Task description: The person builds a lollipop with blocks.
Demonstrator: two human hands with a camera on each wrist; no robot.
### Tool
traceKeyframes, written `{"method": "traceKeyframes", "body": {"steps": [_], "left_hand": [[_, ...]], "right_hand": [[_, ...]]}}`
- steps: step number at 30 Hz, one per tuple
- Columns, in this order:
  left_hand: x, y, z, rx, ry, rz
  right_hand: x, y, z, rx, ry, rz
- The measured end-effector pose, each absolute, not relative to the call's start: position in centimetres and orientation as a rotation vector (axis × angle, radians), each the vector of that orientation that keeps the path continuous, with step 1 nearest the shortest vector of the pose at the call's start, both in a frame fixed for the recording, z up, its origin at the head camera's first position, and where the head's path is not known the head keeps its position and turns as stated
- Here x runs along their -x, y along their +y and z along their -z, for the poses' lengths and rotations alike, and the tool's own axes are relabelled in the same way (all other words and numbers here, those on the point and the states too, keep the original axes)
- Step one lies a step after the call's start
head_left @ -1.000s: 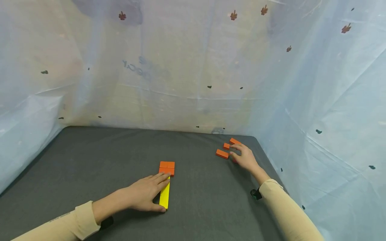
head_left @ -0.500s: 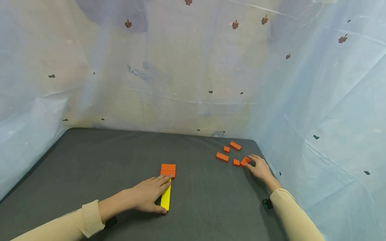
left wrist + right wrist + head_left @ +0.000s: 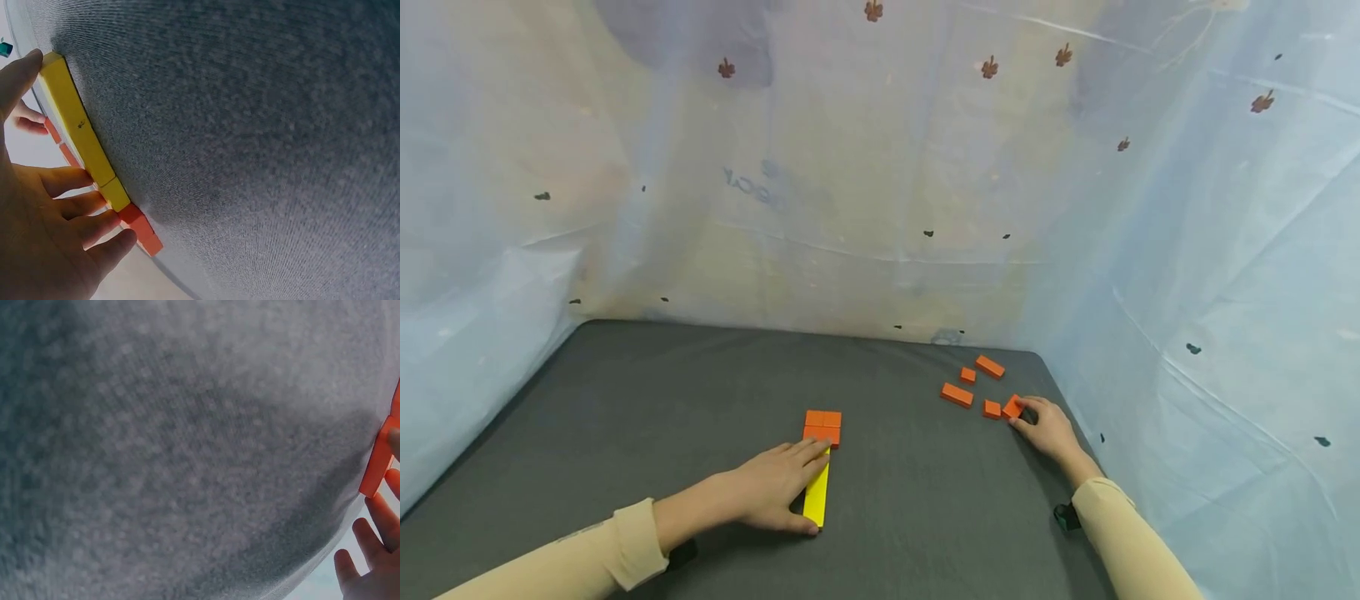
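My left hand (image 3: 771,487) rests along the left side of a long yellow block (image 3: 816,500), thumb at its near end and fingers fairly straight. In the left wrist view a shorter yellow block (image 3: 114,195) continues the row, past a seam. Orange blocks (image 3: 822,421) sit flush together at the far end, by the fingertips. Off to the right, my right hand (image 3: 1051,432) pinches an orange block (image 3: 1012,407) between thumb and fingers, on or close to the table. In the right wrist view this block (image 3: 377,465) is partly covered by the thumb.
Near the right hand lie a small orange block (image 3: 992,409), a longer one (image 3: 957,395), another small one (image 3: 967,375) and a longer one (image 3: 990,366). They rest on a dark cloth-covered table (image 3: 700,375). Pale plastic sheeting (image 3: 850,183) hangs behind and at the sides.
My right hand has moved right and nearer, from beside the farther orange blocks to the rightmost block, which it now pinches. The left hand stays put on the yellow row; the camera view shifts slightly.
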State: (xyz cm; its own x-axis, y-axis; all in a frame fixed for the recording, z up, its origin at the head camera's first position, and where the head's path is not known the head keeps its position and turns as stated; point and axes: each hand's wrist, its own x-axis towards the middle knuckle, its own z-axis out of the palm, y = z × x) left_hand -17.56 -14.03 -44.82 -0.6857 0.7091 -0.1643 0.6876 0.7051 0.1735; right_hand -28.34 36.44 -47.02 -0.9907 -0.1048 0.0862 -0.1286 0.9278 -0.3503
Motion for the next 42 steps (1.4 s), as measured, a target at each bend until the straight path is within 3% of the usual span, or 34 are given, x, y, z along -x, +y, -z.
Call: {"method": "traceKeyframes", "body": {"steps": [21, 42], "left_hand": [[17.6, -14.0, 45.3, -1.114, 2.667, -0.191], [17.7, -14.3, 45.0, -1.101, 2.650, -0.224]], "right_hand": [[28.2, 35.2, 46.1, -0.144, -2.888, -0.722], [31.3, 19.5, 41.8, -0.559, -2.728, -0.996]]}}
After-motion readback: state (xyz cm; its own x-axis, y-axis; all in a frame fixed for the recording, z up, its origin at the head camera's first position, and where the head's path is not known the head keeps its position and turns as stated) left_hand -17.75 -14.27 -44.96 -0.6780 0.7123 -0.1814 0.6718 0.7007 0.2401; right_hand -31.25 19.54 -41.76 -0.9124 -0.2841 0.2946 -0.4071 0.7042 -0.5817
